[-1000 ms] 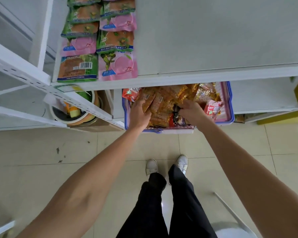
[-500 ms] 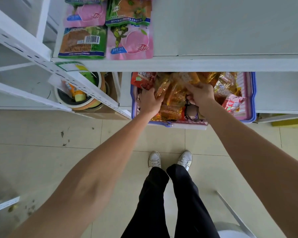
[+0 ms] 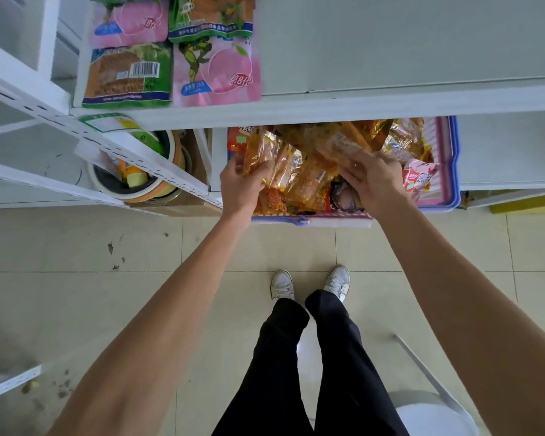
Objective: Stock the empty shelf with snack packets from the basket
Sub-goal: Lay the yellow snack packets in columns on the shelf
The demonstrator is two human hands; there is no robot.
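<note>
Both bare arms reach forward and down into the basket (image 3: 453,158), which sits under the shelf (image 3: 390,51). The left hand (image 3: 242,187) curls its fingers round a bunch of gold-orange packets (image 3: 264,158) just above it, their long sides running away from the person. The right hand (image 3: 375,184) grips a long orange packet (image 3: 343,143) that slants up and leftward from its fingers.

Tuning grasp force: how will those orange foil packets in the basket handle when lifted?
Probably floppy: the orange packets crumple and bend where the left hand grips them. Likely slippery, given the glossy foil. Seemingly light, since one hand holds several.
</note>
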